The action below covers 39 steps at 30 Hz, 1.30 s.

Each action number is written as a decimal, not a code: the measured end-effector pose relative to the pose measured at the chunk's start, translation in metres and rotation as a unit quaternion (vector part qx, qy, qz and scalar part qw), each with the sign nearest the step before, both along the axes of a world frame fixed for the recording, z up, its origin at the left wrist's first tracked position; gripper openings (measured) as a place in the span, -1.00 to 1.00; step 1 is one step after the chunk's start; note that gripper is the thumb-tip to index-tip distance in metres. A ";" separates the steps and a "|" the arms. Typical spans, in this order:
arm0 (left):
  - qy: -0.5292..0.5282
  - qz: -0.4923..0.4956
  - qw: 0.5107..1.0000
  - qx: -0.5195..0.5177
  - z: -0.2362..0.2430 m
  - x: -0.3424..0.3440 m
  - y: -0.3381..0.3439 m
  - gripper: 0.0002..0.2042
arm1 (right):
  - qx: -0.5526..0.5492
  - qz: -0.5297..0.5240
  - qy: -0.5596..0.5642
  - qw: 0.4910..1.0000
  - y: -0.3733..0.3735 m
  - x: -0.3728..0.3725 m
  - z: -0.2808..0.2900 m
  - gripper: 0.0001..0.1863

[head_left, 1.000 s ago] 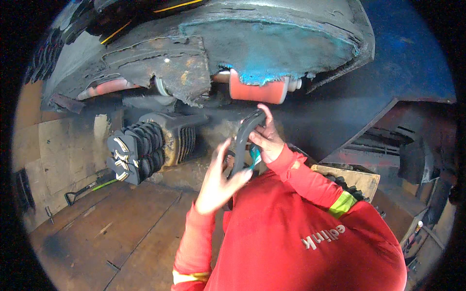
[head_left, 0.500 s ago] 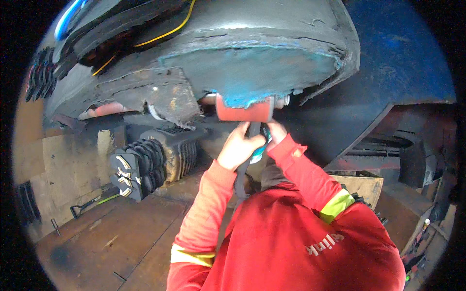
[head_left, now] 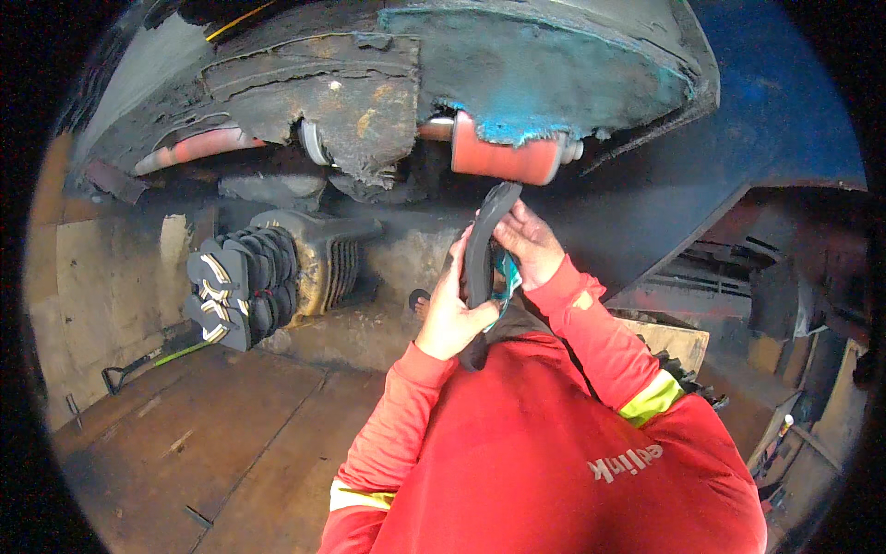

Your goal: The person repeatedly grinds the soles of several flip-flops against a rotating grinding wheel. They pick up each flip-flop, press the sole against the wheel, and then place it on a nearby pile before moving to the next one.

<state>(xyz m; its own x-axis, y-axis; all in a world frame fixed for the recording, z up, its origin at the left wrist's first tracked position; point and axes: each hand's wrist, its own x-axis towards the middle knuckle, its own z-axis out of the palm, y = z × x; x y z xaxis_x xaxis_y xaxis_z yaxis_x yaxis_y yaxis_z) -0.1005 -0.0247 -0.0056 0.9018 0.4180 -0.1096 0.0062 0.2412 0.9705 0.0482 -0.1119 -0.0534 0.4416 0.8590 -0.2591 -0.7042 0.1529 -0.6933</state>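
Both my hands hold a black flip-flop (head_left: 481,247) on edge in front of my chest. My left hand (head_left: 450,314) grips its near side, thumb across it. Farther up, my right hand (head_left: 533,242) is closed around its upper part. Teal material (head_left: 508,275) shows between my hands, beside the dark sole; its exact form is hard to make out. Just beyond the flip-flop's upper end is a red cylindrical sanding roller (head_left: 503,159), with a small gap between them. A dusty hood with a ragged teal cover (head_left: 554,78) overhangs the roller.
Several black flip-flops with pale straps (head_left: 220,291) stand stacked at the left, beside a dusty ribbed motor housing (head_left: 323,263). Another red roller (head_left: 198,148) sits under the hood at far left. A blue panel (head_left: 766,111) rises on the right, near a wooden box (head_left: 678,342).
The flip-flop has come down from the red roller toward my chest, and more of its sole shows. Both hands moved with it, keeping hold. The whole view has shifted slightly.
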 end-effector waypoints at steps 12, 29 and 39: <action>0.086 0.048 0.946 0.309 0.023 0.050 0.029 -0.45 | -0.019 0.003 0.143 0.990 0.012 -0.001 -0.005 -0.53; 0.016 0.119 0.984 0.128 -0.031 0.040 -0.011 -0.36 | -0.049 0.034 -0.001 0.998 -0.006 0.029 0.028 -0.63; -0.026 0.075 0.996 0.028 -0.012 0.004 -0.003 -0.39 | -0.109 -0.019 -0.343 0.933 -0.018 -0.016 0.026 -0.25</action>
